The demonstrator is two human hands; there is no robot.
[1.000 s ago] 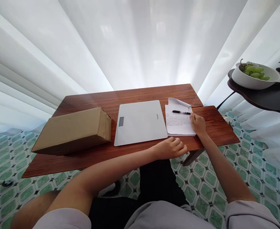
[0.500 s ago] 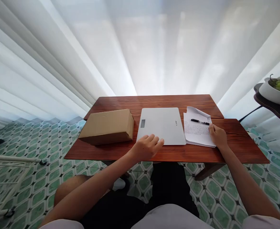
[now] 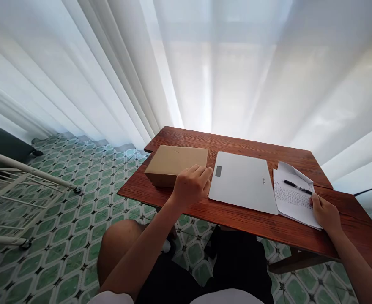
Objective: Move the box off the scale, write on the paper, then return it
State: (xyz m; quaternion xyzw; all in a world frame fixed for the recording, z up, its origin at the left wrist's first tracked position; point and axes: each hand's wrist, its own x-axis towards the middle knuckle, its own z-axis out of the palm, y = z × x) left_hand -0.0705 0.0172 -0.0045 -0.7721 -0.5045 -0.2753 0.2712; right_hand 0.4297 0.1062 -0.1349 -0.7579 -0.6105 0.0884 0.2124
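My left hand (image 3: 192,184) hovers palm down in front of the right end of a closed brown cardboard box (image 3: 178,159). Its fingers are loosely bent, a little apart, with nothing seen in them; whether they touch the box I cannot tell. To its right lies a flat white digital scale (image 3: 243,181) with a small grey display. Beyond that, my right hand (image 3: 326,212) rests at the right edge of handwritten paper sheets (image 3: 292,200). Its fingers are closed at the end of a black pen (image 3: 296,186), which lies slanted across the top sheet.
Box, scale and papers share a reddish-brown wooden table (image 3: 236,223). A white curtain (image 3: 211,76) hangs behind it. On the left stands a white metal rack (image 3: 43,179) with wheels on a green-patterned tile floor (image 3: 68,219).
The view has turned to the left. My left hand has moved left from the scale's front edge to the box's right end. My right hand stays by the paper and pen.
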